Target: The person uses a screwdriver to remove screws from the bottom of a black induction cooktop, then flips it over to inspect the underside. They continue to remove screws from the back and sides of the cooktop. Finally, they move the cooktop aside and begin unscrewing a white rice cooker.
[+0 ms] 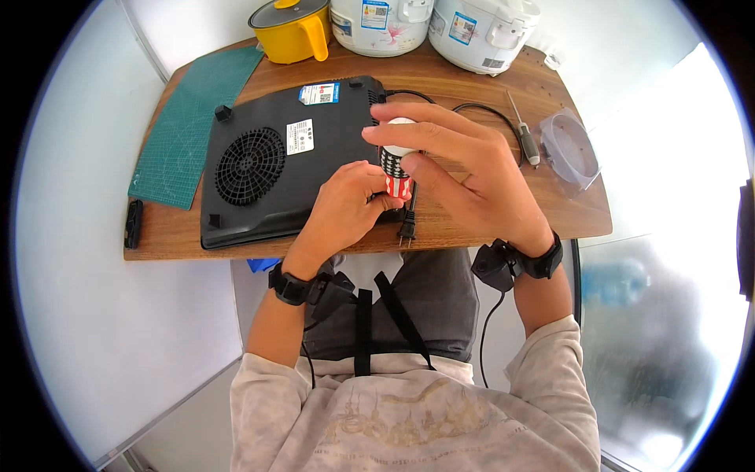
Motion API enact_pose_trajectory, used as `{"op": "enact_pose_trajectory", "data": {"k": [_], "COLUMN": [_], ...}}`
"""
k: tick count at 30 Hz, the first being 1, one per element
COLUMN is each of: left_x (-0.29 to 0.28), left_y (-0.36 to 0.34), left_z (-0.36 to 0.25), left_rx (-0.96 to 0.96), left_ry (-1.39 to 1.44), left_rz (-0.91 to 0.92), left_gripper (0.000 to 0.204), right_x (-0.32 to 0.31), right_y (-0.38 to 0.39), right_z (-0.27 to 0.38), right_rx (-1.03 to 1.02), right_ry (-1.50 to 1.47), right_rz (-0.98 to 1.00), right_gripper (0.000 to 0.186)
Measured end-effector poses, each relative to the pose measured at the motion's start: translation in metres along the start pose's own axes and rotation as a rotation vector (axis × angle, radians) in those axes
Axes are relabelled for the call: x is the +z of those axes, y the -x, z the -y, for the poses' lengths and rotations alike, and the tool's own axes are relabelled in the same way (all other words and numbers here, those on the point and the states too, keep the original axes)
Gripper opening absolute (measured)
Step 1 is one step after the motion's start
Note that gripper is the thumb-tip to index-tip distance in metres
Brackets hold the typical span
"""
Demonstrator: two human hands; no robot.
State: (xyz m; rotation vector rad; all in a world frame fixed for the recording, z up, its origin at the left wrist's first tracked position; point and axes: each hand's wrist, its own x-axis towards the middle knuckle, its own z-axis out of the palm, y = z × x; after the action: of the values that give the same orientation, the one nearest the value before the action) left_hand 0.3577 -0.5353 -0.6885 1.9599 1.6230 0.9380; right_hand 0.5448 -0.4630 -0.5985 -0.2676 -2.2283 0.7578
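A small cylinder (pixel 395 163) with a white rounded top, a black band of white stars and red-and-white stripes below stands upright between my hands; its exact kind is unclear. My left hand (pixel 346 206) is closed around its striped lower end. My right hand (pixel 472 169) curves about the upper part, thumb against the starred band and fingers by the white top. Beneath and to the left lies a black flat appliance (pixel 318 189), underside up, showing a round fan grille (pixel 250 166), labels and small feet. Its plug (pixel 406 228) rests near the table's front edge, below the cylinder.
At the right are a screwdriver (pixel 528 141) and a clear plastic container (pixel 570 148). A green cutting mat (pixel 169 149) and a small black object (pixel 134 224) lie left. A yellow pot (pixel 285 39) and two white rice cookers (pixel 377 31) stand at the back.
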Motion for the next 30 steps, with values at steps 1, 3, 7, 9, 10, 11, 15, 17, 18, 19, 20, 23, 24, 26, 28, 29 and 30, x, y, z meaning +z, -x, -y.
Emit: {"op": "enact_pose_trajectory", "data": {"k": [1,3,7,9,10,11,15,17,18,19,20,23,24,26,28,29,30], "left_x": [-0.001,0.001,-0.008,-0.011,-0.013,-0.013,-0.016,-0.022,-0.026,-0.028,-0.030,-0.029,-0.027,-0.018,-0.003,-0.001,-0.001], "left_y": [0.000,-0.003,-0.003,0.002,0.005,0.007,0.011,0.013,0.014,0.015,0.013,0.011,0.011,0.010,0.009,0.009,0.009], "left_z": [-0.003,0.008,0.010,-0.004,-0.011,-0.017,-0.020,-0.016,-0.016,-0.015,-0.014,-0.012,-0.013,-0.016,-0.026,-0.030,-0.037], "left_rx": [-0.042,0.006,0.114,0.060,0.031,0.048,0.061,0.064,0.080,0.097,0.094,0.077,0.070,0.040,-0.005,0.011,0.027], "left_ry": [0.018,0.092,0.257,0.413,0.490,0.487,0.504,0.468,0.421,0.374,0.356,0.352,0.387,0.529,0.743,0.683,0.623], "left_rz": [0.031,0.069,0.194,0.078,0.017,-0.004,-0.029,0.000,0.020,0.040,0.085,0.170,0.172,0.102,-0.040,-0.034,-0.028], "left_gripper": [0.016,0.019,0.029,0.033,0.036,0.036,0.034,0.031,0.029,0.027,0.026,0.024,0.025,0.029,0.034,0.036,0.038], "right_x": [-0.002,-0.003,0.021,0.027,0.028,0.029,0.034,0.028,0.027,0.028,0.027,0.023,0.018,0.006,0.000,-0.002,0.001], "right_y": [0.000,0.000,0.004,0.007,0.008,0.008,0.003,0.003,0.003,0.004,0.007,0.015,0.017,0.017,0.020,0.021,0.022], "right_z": [0.004,0.011,0.011,0.015,0.018,0.020,0.024,0.027,0.024,0.020,0.017,0.013,0.012,0.008,0.004,0.002,0.004], "right_rx": [0.038,-0.020,0.031,0.069,0.081,0.094,0.072,0.082,0.027,-0.028,-0.046,-0.032,-0.018,-0.003,0.005,0.006,0.052], "right_ry": [0.010,0.183,0.212,0.234,0.247,0.259,0.305,0.305,0.205,0.105,0.034,-0.075,-0.064,0.088,0.273,0.373,0.358], "right_rz": [0.010,-0.014,-0.139,-0.159,-0.156,-0.154,-0.157,-0.131,-0.154,-0.177,-0.187,-0.187,-0.182,-0.183,-0.212,-0.232,-0.263], "right_gripper": [0.029,0.024,0.021,0.026,0.026,0.027,0.028,0.030,0.030,0.032,0.033,0.037,0.038,0.036,0.035,0.035,0.035]}}
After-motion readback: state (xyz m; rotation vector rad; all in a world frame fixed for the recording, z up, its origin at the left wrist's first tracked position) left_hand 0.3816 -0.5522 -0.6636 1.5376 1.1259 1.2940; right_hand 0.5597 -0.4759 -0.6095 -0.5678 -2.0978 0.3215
